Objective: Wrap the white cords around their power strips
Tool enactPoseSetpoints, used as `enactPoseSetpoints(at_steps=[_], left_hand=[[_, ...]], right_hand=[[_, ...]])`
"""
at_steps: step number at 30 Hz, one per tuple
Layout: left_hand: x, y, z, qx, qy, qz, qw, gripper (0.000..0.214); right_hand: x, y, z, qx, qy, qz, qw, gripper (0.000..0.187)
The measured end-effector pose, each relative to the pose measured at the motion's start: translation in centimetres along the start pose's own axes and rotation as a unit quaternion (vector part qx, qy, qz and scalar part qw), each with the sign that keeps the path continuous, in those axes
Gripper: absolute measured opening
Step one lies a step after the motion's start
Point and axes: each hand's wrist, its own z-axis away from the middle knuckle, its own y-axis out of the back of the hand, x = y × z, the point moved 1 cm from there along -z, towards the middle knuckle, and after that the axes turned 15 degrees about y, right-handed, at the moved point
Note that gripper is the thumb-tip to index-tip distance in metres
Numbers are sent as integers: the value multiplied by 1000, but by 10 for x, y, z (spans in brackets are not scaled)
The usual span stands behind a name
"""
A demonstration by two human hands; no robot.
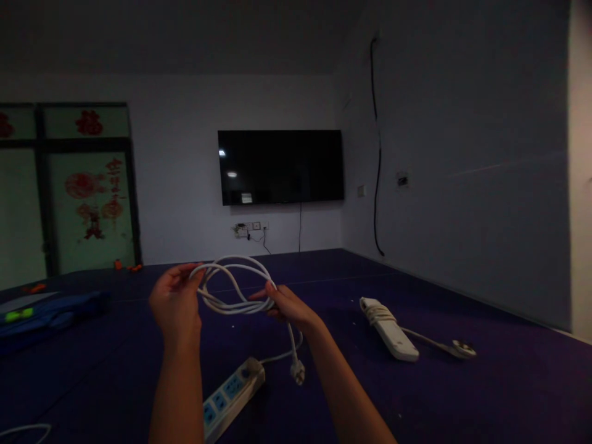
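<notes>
White cord; off-white power strip (blue socket faces); deep purple surface; black television; red characters on greenish door panels.

L hand & R hand are seen bare; L forearm & R forearm are likewise uncovered, w/ slim shape tapered twd wrists.

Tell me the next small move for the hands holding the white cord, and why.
I'd probably bring the left hand toward the right hand to gather the white cord into a tighter bundle: its loops spread loosely between the two hands, while the plug dangles below and the cord runs down to the power strip.
</notes>
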Motion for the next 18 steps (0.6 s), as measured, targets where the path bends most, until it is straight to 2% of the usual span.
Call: enactPoseSetpoints(at_steps=[4, 9, 14, 18], left_hand=[[2, 2, -1, 5, -19, 29, 999, 16], [13, 13, -8, 72, -47, 79, 993, 21], [41, 21, -2, 149, -84, 105, 980, 23], [59, 17, 11, 178, -59, 80, 979, 21]], right_hand=[[7, -2, -2, 10, -3, -33, 999, 75], [14, -3, -9, 14, -49, -143, 988, 91], [25, -3, -15, 89, -74, -146, 982, 88], [38, 0, -15, 145, -53, -108, 982, 83]])
